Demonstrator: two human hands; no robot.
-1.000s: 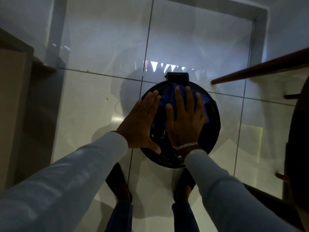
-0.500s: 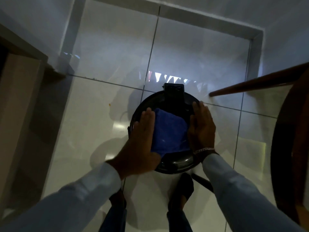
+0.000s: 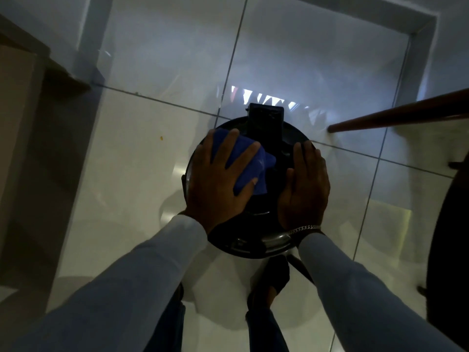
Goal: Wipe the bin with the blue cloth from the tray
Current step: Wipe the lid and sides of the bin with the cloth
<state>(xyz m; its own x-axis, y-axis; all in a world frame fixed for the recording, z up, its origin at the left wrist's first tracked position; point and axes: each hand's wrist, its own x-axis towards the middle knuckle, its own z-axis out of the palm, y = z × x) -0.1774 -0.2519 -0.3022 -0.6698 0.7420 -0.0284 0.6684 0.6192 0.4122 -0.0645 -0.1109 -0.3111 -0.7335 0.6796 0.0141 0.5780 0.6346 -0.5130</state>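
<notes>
A round black bin (image 3: 264, 241) with a closed lid stands on the tiled floor right in front of my feet. The blue cloth (image 3: 250, 171) lies on the left half of the lid. My left hand (image 3: 218, 179) presses flat on the cloth with its fingers spread, and most of the cloth is hidden under it. My right hand (image 3: 304, 186) rests flat on the right side of the lid, fingers together, holding nothing. A black hinge block (image 3: 265, 123) sits at the far edge of the lid.
Glossy white floor tiles (image 3: 127, 161) surround the bin. A brown wooden rail (image 3: 401, 116) juts in from the right, just beyond the bin. A dark round piece of furniture (image 3: 449, 237) fills the right edge. A wooden door frame (image 3: 28, 123) stands at the left.
The cloth passed from under my right hand to under my left hand and slid to the lid's left side. My right hand moved to the lid's right side.
</notes>
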